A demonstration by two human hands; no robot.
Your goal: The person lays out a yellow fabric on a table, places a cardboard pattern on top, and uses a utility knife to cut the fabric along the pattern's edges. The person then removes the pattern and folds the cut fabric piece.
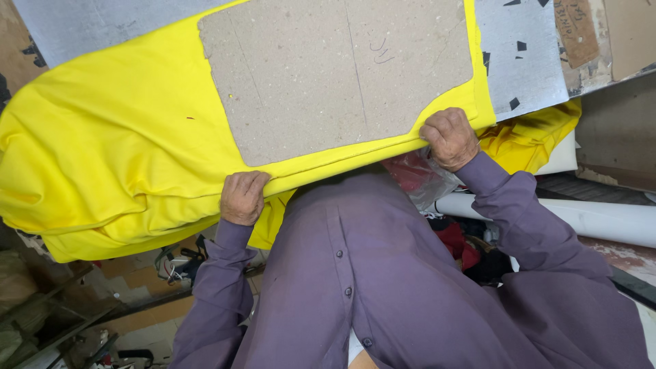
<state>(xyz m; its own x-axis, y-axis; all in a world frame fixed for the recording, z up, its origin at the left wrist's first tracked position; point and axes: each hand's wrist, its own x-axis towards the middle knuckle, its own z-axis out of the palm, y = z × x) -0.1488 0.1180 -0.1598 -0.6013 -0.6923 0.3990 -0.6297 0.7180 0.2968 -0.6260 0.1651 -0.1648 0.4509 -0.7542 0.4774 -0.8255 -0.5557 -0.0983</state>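
Observation:
A large piece of yellow fabric (116, 137) lies folded in layers over the edge of a grey work table (523, 55). A grey-brown cardboard pattern (328, 75) rests flat on top of it. My left hand (241, 197) grips the folded front edge of the fabric near the cardboard's lower left corner. My right hand (449, 139) grips the same edge at the cardboard's lower right corner, fingers curled over the cloth. Both arms wear purple sleeves.
More yellow cloth (533, 140) hangs off the table at the right. A white roll (594, 219) lies below it, beside a clear plastic bag (424, 178) with red contents. Shelves with clutter (48, 314) stand at the lower left. Cardboard sheets (601, 34) lie at the upper right.

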